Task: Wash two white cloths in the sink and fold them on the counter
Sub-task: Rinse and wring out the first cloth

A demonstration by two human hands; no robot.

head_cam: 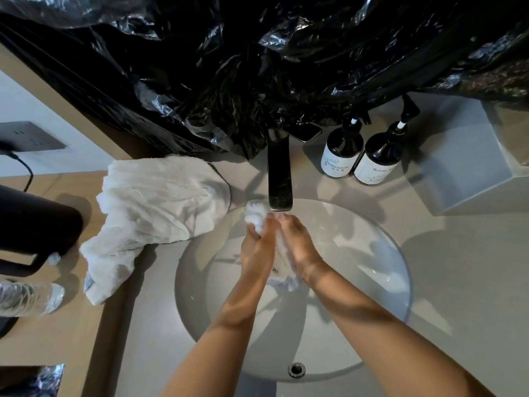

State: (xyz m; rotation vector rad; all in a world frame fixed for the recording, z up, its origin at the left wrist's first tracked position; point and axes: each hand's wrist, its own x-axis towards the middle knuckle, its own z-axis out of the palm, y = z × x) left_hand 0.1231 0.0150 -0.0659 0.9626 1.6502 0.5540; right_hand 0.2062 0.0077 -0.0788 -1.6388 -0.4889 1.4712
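Over the round white sink [372, 253], just below the dark faucet [280, 179], my left hand [259, 245] and my right hand [299, 242] grip one wet white cloth [255, 214] between them. A bunched end sticks out above my left hand and the other end [283, 279] hangs below my wrists. A second white cloth [154, 207] lies crumpled on the grey counter [458, 282] left of the sink, one corner trailing toward the front.
Two dark pump bottles [342, 150] [378, 156] stand right of the faucet, beside a grey box [463, 167]. Black plastic sheeting [286, 67] covers the wall above. A black appliance [37, 224] and a clear plastic bottle [28, 299] sit at the left. An overflow hole [296, 369] marks the sink's near wall.
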